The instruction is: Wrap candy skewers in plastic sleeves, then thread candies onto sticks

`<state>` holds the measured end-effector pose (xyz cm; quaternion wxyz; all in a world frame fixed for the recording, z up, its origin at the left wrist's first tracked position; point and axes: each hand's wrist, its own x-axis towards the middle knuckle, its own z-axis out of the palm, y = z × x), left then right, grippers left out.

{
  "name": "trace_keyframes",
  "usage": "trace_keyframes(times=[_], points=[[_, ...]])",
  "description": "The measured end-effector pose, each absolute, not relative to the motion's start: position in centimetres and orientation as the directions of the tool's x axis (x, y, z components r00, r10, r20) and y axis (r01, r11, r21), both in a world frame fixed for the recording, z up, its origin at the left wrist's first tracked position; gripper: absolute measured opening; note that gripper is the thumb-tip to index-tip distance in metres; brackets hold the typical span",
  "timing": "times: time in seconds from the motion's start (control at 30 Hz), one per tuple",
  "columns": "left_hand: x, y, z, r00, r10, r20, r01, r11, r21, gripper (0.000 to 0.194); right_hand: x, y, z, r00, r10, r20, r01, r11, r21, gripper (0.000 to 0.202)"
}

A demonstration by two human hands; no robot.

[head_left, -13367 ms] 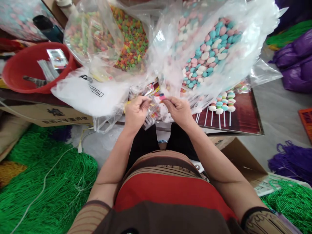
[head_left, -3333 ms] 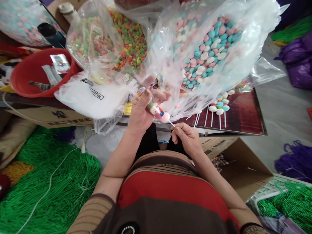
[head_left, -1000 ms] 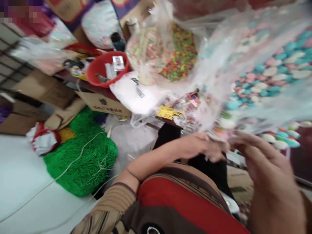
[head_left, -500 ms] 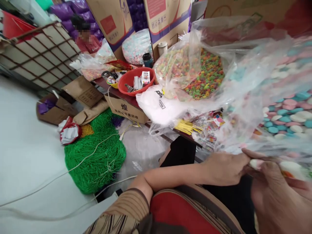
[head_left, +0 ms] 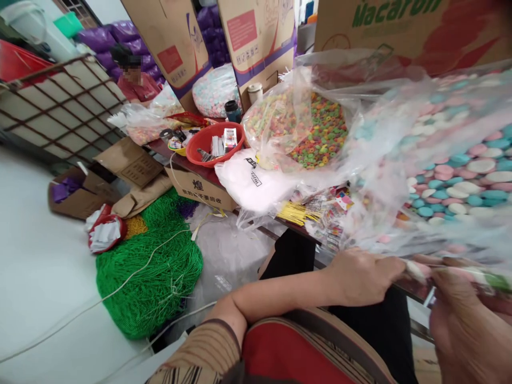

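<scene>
A row of white, pink and green candy pieces (head_left: 418, 271) runs between my hands at the lower right, apparently a candy string; the thread itself is too blurred to make out. My left hand (head_left: 362, 276) is closed, its fingertips pinching the left end. On the other side, my right hand (head_left: 468, 314) grips the row between thumb and fingers, partly cut off by the frame edge. Just beyond both hands lies a large clear plastic bag of pink, blue and white candies (head_left: 456, 184). Small printed wrappers (head_left: 334, 213) and yellow twist ties (head_left: 294, 212) lie beyond my left hand.
A bag of coloured candy rings (head_left: 320, 133), a white bag (head_left: 256, 181) and a red bowl (head_left: 200, 144) share the table. Tall cardboard boxes (head_left: 256, 42) stand behind. Green netting (head_left: 148, 277) and a cord lie on the floor, left. Another person (head_left: 140, 88) sits at the far left.
The view has shifted, so the table things appear further left and lower. My right hand has drawn slightly away from my left, and more of the candy row shows between them.
</scene>
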<state>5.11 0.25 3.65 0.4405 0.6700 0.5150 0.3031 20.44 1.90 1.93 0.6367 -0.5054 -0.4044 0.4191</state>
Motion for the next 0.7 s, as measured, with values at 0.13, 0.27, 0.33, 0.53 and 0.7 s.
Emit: trace_keyframes(times=[0.13,0.27,0.33,0.53,0.7], points=[[4.3,-0.8,3.8,0.586,0.783,-0.207,0.005,0.252,0.968,0.032,21.1,1.4,6.4,-0.042,0.994,-0.097,-0.139,-0.102,-0.985,0.045],[3.4,-2.0,3.1,0.478,0.863,-0.161,0.063,0.149,0.987,0.047,19.9,0.0,6.6,-0.035,0.992,-0.124,-0.181,-0.129,-0.975,0.042],[3.1,-2.0,2.1,0.217,0.976,0.025,0.369,-0.106,0.923,0.044,18.4,0.2,5.2,0.066,0.991,-0.119,-0.216,-0.103,-0.971,0.045],[3.1,-1.0,0.8,0.087,0.994,0.068,0.235,-0.087,0.968,0.041,18.3,0.5,3.0,-0.082,0.991,-0.107,-0.185,-0.121,-0.975,0.042],[1.6,0.4,3.6,-0.042,0.986,-0.161,-0.5,0.119,0.858,0.036,24.3,1.4,4.0,-0.035,0.999,-0.019,-0.012,-0.02,-1.0,0.04]])
